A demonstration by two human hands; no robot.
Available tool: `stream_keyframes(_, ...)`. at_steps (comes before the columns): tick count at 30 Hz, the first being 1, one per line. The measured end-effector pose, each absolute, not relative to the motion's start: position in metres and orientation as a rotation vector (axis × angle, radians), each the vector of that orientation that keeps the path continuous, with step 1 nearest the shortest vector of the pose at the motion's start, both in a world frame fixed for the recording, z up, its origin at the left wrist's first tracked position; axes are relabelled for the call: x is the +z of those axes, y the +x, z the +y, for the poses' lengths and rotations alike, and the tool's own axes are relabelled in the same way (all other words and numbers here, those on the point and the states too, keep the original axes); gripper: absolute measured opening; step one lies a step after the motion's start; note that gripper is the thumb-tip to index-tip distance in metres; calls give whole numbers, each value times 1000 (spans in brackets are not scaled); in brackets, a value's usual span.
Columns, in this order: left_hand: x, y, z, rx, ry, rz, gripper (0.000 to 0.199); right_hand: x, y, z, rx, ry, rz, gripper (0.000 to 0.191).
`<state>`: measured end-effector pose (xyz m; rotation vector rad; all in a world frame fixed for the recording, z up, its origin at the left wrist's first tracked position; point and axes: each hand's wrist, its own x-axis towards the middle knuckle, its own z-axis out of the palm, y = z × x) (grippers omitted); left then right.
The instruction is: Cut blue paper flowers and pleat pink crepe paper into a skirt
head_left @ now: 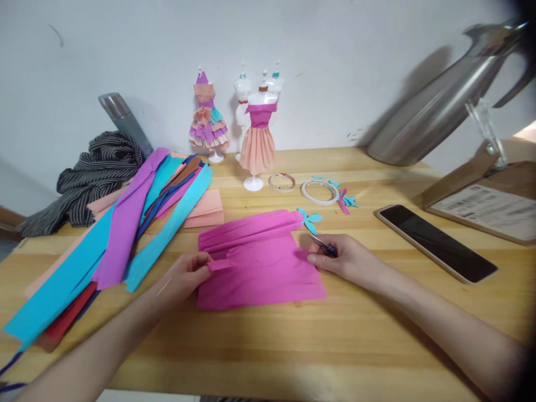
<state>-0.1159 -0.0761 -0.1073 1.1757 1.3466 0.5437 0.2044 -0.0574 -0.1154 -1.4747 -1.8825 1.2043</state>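
My left hand (188,272), pinched closed, has pink strip (220,264); my right hand (344,258), curled, grips scissors (325,246) at pink sheet (262,279).

The one camera, worn on the head, looks from above the near side of the pink paper (259,282), facing forward and down. It is near enough to make out the creases in the paper, which lies around the middle of the view. The wide view reaches past the paper to the pale wall (335,67) beyond, and takes in the wooden table (335,346) on either side of it.
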Motion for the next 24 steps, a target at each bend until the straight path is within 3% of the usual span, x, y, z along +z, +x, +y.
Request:
stream_keyframes(7, -105, -118, -77, 601, 1230, 1386, 22, -127, 208, -61, 736, -1568, -1873, 26)
stream_keyframes(12, -105, -120, -77, 636, 1239, 1373, 21, -116, 207, -76, 792, -959, -2331, 24)
stream_keyframes(16, -105, -121, -79, 626, 1205, 1384, 17, -115, 194, -84, 536, -504, -2686, 30)
stream_keyframes(24, -102, -122, -79, 492, 1176, 1397, 20, -115, 185, -83, 380, -371, -2803, 35)
